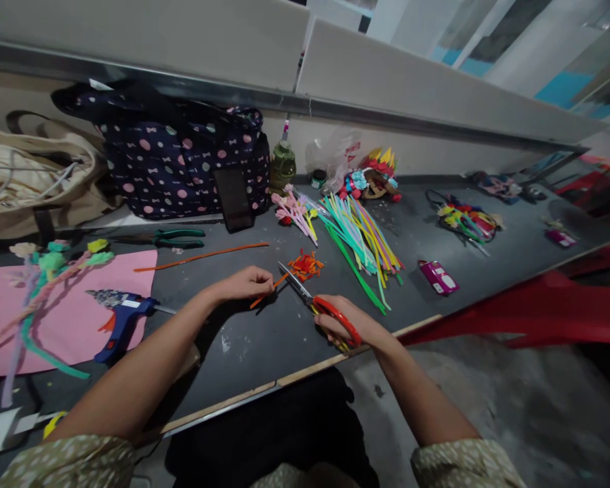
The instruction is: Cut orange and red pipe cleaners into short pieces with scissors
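Observation:
My left hand pinches one end of a short orange pipe cleaner above the dark table. My right hand grips red-handled scissors, whose open blades meet the far end of the orange piece. Just beyond the blade tips lies a small pile of orange cut bits. A long orange pipe cleaner lies on the table behind my left hand.
A bundle of coloured pipe cleaners lies right of the pile. A blue glue gun rests on pink paper with pipe-cleaner flowers. Green pliers, a spotted bag, a phone, a bottle and a pink packet stand around.

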Tool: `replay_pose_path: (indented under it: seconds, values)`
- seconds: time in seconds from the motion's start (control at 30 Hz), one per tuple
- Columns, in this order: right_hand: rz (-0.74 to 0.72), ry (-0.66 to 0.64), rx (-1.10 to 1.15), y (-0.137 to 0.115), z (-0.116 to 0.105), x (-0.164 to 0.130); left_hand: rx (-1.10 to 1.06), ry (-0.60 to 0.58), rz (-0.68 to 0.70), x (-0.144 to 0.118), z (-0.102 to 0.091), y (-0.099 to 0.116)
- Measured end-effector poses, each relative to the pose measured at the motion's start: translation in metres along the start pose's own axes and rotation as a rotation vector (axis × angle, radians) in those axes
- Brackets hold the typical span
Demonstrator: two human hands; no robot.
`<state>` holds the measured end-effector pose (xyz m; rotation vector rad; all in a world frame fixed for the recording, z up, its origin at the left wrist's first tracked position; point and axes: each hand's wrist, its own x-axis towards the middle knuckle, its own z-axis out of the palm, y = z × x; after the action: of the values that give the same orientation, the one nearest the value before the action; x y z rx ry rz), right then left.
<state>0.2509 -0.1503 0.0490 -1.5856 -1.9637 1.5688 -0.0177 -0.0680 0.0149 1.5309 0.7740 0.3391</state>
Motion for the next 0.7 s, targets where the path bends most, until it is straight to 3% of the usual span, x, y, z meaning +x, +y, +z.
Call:
replay_pose_path:
  seconds: [0.2, 0.47, 0.7]
  values:
    - [-0.001, 0.001, 0.041, -0.0013, -0.0001, -0.0015, -0.002, -0.02, -0.033, 0.0021, -0.0018, -0.006]
    - [0.003, 0.016, 0.053, -0.0004, 0.0011, -0.0033, -0.031, 0.041, -0.059, 0.0029, -0.0028, -0.0078]
    - [0.031, 0.041, 0.041, -0.0009, 0.0024, -0.0041, -0.02, 0.0, -0.048, 0.0009, -0.0047, -0.0048]
